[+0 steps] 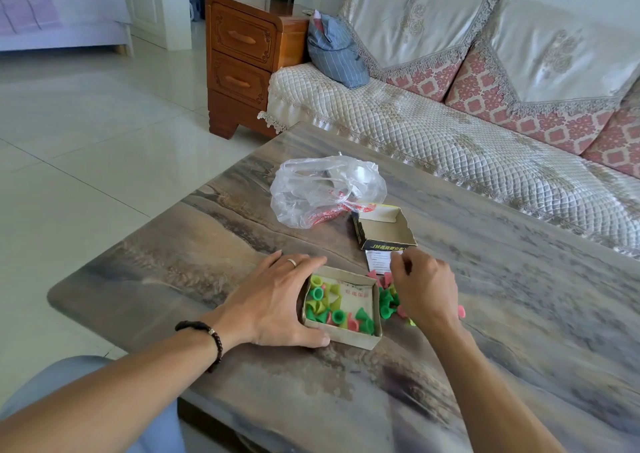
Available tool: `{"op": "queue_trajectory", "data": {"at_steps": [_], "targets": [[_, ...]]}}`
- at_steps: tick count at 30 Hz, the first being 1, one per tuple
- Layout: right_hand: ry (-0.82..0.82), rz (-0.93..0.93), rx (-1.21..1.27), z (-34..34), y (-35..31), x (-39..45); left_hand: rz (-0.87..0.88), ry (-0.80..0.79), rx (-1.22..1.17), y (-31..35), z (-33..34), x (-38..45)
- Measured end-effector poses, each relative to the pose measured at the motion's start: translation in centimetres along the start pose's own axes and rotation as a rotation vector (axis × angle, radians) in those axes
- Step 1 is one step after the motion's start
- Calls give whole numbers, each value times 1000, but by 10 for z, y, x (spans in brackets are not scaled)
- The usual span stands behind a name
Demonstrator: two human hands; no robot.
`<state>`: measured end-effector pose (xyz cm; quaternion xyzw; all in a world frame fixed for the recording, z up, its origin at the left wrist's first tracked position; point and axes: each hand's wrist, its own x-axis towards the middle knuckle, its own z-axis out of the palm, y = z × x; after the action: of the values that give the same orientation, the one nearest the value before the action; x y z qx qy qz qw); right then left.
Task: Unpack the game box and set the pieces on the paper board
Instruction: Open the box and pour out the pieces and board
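Your left hand (277,296) lies spread against the left wall of the shallow cardboard box tray (360,335), fingers straight, steadying it. Green, yellow and pink plastic cone pieces (325,308) sit inside on a folded printed paper (356,296). More spilled cone pieces (386,305) lie just right of the tray, under your right hand (424,288), which is nearer them. Its fingers curl downward; whether they pinch a piece, you cannot tell.
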<state>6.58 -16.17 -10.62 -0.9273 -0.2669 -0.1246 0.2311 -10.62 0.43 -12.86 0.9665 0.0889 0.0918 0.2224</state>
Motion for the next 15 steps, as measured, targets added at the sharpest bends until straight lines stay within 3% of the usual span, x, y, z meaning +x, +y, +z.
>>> {"op": "queue_trajectory", "data": {"at_steps": [4, 7, 9, 12, 15], "targets": [[-64, -91, -207, 1, 3, -4, -5, -14, 0, -1, 1, 0], [16, -233, -20, -7, -13, -11, -5, -13, -7, 0, 0, 0], [-123, -311, 175, -15, -33, -19, -10, -10, -6, 0, -1, 0], [-481, -401, 134, -20, -59, -31, -18, -13, -9, 2, -1, -1], [-544, -444, -12, -18, -69, -33, -21, -20, -7, 4, -2, -1]]}}
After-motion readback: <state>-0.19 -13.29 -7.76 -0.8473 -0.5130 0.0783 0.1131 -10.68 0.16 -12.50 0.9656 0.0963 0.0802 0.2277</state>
